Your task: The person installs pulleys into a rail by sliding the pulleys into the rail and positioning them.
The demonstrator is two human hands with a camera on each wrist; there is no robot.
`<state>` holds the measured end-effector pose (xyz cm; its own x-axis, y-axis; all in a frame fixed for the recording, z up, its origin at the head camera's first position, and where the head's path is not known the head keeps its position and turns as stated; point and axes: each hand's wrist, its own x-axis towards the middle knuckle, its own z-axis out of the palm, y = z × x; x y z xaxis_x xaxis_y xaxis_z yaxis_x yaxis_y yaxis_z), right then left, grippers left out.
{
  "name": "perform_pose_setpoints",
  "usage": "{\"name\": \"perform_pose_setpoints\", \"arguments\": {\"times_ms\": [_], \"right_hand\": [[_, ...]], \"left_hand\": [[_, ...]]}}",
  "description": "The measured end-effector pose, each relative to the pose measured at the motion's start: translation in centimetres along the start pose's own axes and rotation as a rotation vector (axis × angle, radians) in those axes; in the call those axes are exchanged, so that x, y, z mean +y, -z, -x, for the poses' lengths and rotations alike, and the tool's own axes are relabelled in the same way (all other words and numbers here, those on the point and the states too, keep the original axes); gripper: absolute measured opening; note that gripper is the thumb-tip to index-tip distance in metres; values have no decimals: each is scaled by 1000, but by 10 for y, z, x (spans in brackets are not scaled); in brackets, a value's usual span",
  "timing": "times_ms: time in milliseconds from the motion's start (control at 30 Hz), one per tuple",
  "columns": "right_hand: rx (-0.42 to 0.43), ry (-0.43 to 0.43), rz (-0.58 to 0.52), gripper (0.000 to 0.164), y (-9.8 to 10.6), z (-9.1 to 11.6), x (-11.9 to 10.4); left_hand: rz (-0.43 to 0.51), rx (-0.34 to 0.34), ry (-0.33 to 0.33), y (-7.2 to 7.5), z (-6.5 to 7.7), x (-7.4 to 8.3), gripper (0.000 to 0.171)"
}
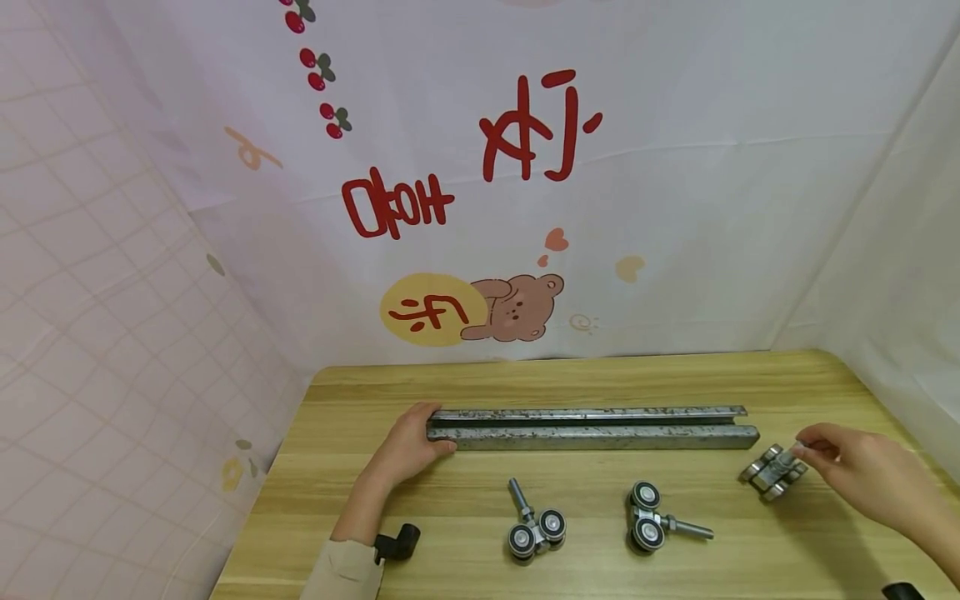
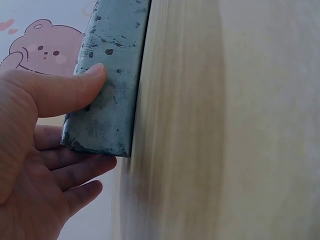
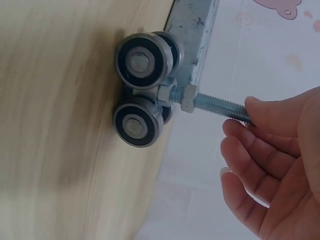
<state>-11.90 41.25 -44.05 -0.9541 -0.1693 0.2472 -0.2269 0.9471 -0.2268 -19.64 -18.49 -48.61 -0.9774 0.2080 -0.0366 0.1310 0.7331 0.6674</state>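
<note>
Roller trolley (image 1: 771, 476), likely dense, rigid, near right edge of counter (image 1: 585, 385), best held by its bolt (image 3: 217, 105), there pinched in right grip (image 1: 862, 475); steel channel (image 1: 592, 438), stiff, left end clasped by left grip (image 1: 407, 448).

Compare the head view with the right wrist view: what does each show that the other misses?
Only the head view shows the left hand gripping the metal rail at its left end, and two loose trolleys on the table.

Only the right wrist view shows the dark-ringed wheel faces of the held trolley and clear threads on its bolt.

Both show the right hand pinching that bolt, some rail, table and printed bear.
</note>
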Motion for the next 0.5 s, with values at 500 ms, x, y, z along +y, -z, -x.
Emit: {"name": "perform_pose_setpoints", "arguments": {"times_ms": [500], "right_hand": [[10, -45, -9, 23, 1, -6, 19]], "left_hand": [[-14, 0, -11, 0, 1, 0, 74]]}}
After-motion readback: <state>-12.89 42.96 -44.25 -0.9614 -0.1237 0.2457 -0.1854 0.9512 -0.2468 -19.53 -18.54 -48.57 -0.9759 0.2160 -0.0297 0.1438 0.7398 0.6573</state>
